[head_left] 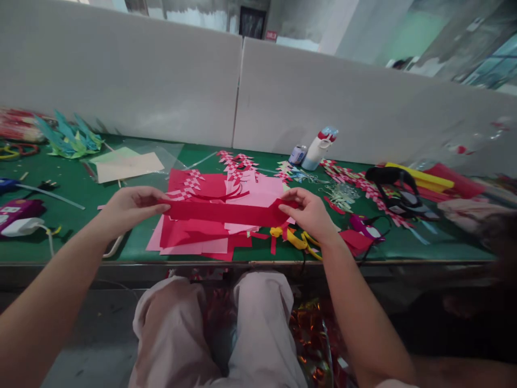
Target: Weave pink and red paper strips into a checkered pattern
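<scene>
I held the long red paper strip level above the near table edge, my left hand and right hand each pinching one end between thumb and fingers.

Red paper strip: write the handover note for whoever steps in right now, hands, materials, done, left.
Left hand: pinches the left end of the red paper strip.
Right hand: pinches its right end; the strip is held taut and level above the table.
Under it: loose red and pink paper sheets on the green table, with red-and-white woven strips behind them.
Yellow-handled scissors lie just below the right hand; a white bottle stands at the back.
Done: several woven pieces lie finished.
Left: this strip is plain, not woven into anything.
</scene>
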`<state>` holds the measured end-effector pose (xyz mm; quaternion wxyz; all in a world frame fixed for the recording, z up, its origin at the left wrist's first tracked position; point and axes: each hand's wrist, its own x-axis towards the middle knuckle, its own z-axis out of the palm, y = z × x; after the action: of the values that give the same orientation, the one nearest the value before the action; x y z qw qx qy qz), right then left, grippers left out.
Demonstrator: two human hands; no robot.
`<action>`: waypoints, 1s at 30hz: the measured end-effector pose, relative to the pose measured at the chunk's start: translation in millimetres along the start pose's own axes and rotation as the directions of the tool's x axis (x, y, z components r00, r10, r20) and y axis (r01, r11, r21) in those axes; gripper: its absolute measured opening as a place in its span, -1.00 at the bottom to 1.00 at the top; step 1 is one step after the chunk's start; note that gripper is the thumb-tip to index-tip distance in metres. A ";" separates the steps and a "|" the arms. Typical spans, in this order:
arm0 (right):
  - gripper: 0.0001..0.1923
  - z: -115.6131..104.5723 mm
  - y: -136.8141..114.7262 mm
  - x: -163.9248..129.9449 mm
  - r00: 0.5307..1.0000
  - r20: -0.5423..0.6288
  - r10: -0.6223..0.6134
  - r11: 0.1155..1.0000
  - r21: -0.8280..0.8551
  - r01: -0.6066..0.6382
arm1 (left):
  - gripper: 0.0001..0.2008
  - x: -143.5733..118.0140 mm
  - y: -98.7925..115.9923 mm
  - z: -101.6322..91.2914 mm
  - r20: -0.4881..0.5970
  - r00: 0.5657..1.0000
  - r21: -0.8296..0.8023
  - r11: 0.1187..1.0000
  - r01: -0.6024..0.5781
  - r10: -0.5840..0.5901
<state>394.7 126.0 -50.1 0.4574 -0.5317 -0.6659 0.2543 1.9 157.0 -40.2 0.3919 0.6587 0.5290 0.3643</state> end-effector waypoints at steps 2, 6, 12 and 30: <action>-0.83 -1.7 -4.8 1.0 0.996 -0.037 -0.078 0.994 -0.078 0.075 | -0.74 -7.3 6.1 -0.3 -0.082 0.992 0.033 0.995 -0.090 0.092; -0.89 1.8 -6.7 -4.1 0.942 -0.036 -0.334 0.873 -0.389 0.294 | -0.88 -24.6 -0.6 5.8 -0.186 0.887 0.356 0.871 -0.339 0.422; -0.74 24.4 22.3 -32.6 0.869 0.314 -0.383 0.654 -0.572 0.495 | -0.84 -51.7 -63.8 30.0 0.135 0.851 0.618 0.629 -0.472 0.507; -0.78 125.3 2.8 -51.9 0.827 0.507 -0.244 0.713 -0.484 0.507 | -0.74 -86.4 -105.1 59.8 0.072 0.910 0.685 0.643 -0.343 0.408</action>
<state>286.7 96.5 -126.7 0.1591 -0.4325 -0.8868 0.0341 -3.0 78.3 -166.2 0.0133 0.8340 0.4939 0.2454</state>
